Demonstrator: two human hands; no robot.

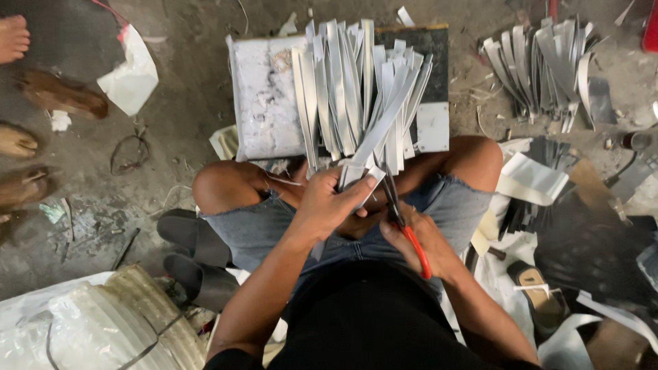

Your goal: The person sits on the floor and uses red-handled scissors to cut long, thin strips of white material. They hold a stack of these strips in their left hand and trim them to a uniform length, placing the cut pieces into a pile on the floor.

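As the person sits cross-legged on the grey concrete floor [185, 82], a flat whitish board [264, 96] lies just beyond the knees and carries a fanned stack of silvery metal strips [356, 89]. A second, looser heap of strips [541, 62] lies well apart on the floor to the upper right, and a pair of dark sandals [195, 257] sits beside the left thigh. The left hand [329, 205] is closed around the near ends of several strips, thumb on top and fingers curled beneath, holding one angled strip [380, 130] that rises diagonally across the stack. The right hand [421, 236] is wrapped around the red handles of the shears [404, 219], whose dark blades point up toward the gripped strip ends; whether the blades are parted or shut cannot be told, since they overlap the strips. For a clean cut, the strip ends are best kept pinched flat and level just beside the blades, so the metal cannot twist, and the left fingertips are best kept behind the cutting line. The edges look thin and probably sharp, so a firm, steady hold seems wiser than a hurried squeeze. Bare feet [14, 38] of other people appear at the far left edge.
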